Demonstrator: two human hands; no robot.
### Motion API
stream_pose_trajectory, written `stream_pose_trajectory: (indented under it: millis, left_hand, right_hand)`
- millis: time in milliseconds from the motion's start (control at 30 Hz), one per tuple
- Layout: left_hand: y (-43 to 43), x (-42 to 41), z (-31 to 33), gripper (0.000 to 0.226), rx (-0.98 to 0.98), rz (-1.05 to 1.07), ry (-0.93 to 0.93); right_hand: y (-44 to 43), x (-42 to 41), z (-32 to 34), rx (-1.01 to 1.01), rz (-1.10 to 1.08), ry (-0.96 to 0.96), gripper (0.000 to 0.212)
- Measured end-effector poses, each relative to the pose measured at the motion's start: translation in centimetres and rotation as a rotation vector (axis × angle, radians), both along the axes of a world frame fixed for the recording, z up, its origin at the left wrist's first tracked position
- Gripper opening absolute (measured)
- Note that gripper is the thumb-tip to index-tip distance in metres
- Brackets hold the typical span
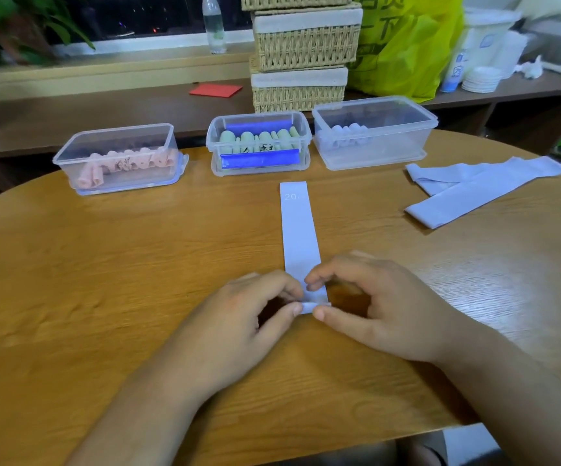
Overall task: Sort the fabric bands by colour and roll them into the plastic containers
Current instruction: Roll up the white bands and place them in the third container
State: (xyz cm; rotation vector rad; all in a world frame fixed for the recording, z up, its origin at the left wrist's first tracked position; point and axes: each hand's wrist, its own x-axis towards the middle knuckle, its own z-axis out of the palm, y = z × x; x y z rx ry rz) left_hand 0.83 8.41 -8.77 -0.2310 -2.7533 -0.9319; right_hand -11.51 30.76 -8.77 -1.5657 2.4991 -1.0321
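A pale blue fabric band (297,227) lies flat on the wooden table (137,264), running away from me. Its near end is curled into a small roll, pinched by my left hand (252,311) and my right hand (369,304) between thumbs and fingertips. Three clear plastic containers stand at the back: the left container (117,159) holds pink rolls, the middle container (258,142) holds green rolls and has blue clips, and the right container (373,132) holds pale blue rolls. Two more loose pale blue bands (480,186) lie at the right.
Stacked wicker baskets (302,55) stand behind the containers on a low shelf. Beside them are a yellow-green bag (406,45), a water bottle (213,25), a red card (215,90) and white cups and plates (480,79). The table's near edge curves under my forearms.
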Motion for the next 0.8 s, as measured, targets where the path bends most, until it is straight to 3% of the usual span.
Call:
stream_pose_trajectory:
  millis: [100,333,800]
  left_hand:
    - [0.31,-0.27,-0.32,0.011,-0.030,0.030,0.035]
    - [0.21,-0.90,-0.96,0.012,-0.117,0.048,0.115]
    - [-0.25,-0.35,-0.75,0.010,-0.054,-0.024,0.045]
  right_hand:
    - [-0.24,-0.02,-0.28,-0.020,-0.027,0.001,0.034]
    - [-0.10,-0.50,-0.32,0.000,-0.001,0.071,0.015]
    - [0.49,-0.48,-0.26,0.048,0.111,0.049,0.010]
